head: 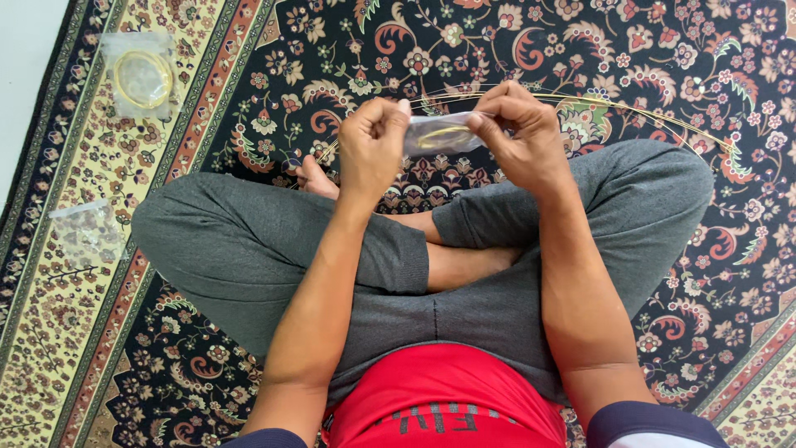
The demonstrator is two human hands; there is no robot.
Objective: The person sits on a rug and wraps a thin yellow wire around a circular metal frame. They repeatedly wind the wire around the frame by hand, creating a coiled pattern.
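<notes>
I sit cross-legged on a patterned carpet (514, 33). My left hand (371, 143) and my right hand (519, 133) are raised in front of me, each pinching one end of a small clear plastic bag (439, 133) with a coil of thin gold wire inside. A long thin gold wire (630, 109) arcs from behind my hands out to the right over my knee. My fingers are closed on the bag's edges.
A clear bag with a gold wire coil (143, 76) lies on the carpet's border at upper left. Another small clear bag (86, 232) lies at left, beside my knee. A pale floor strip (21, 75) runs along the far left edge.
</notes>
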